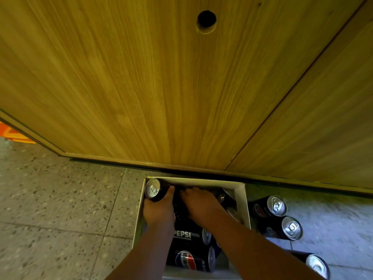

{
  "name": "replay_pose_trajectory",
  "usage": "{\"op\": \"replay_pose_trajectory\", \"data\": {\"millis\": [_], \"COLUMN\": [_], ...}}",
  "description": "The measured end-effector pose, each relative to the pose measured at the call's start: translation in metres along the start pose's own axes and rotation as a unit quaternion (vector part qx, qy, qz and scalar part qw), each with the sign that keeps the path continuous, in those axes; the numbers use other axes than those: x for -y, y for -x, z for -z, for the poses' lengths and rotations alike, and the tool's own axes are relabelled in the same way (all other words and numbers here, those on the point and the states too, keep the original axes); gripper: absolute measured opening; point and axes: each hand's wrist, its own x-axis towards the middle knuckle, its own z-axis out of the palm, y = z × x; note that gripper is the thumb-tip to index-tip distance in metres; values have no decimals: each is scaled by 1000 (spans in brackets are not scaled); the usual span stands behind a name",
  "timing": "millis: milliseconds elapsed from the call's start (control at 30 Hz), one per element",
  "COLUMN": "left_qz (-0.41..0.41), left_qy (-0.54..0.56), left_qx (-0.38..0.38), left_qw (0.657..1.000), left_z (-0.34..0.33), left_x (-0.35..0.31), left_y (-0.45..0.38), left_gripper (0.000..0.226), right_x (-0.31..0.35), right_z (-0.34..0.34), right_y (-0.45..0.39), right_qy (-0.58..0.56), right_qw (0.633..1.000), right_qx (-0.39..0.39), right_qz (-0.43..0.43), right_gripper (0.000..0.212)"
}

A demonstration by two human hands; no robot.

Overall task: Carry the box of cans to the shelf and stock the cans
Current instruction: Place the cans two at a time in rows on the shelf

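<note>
Gripping an upright Pepsi can (153, 189), the left hand (158, 210) curled round its side inside the cardboard box (241, 201). The right hand (199, 204) reached among the cans there; its fingers were hidden, so its grasp could not be told.

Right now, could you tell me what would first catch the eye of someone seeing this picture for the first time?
The big wooden panel fills the upper picture, with a round dark hole near its top. Below it, both hands reach into a white box of black cans on the speckled floor: the left hand grips a can, the right hand reaches among others. Three more cans stand right of the box.
</note>
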Motion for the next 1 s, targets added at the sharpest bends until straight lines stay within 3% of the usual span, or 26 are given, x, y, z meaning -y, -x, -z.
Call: {"op": "replay_pose_trajectory", "data": {"millis": [133, 367, 500, 700, 1000], "left_qz": [-34, -229, -282, -321, -354], "left_qy": [19, -34, -56, -117, -163], "left_qx": [34, 68, 103, 150, 198], "left_qw": [999, 970, 952, 928, 899], "left_z": [9, 34, 47, 67, 109], "left_x": [5, -3, -15, -38, -120], "left_y": [-3, 11, 13, 13, 103], "left_gripper": [62, 37, 42, 51, 49], "right_x": [-3, -11, -5, -4, 14], "right_z": [-7, 17, 39, 52, 161], "right_y": [0, 28, 52, 67, 125], "right_qy": [-45, -286, -413, -533, -580], "right_qw": [999, 955, 905, 829, 776], "right_qx": [-2, -51, -86, -119, -167], "right_qz": [-3, -54, -62, -120, -184], "right_gripper": [52, 59, 54, 69, 68]}}
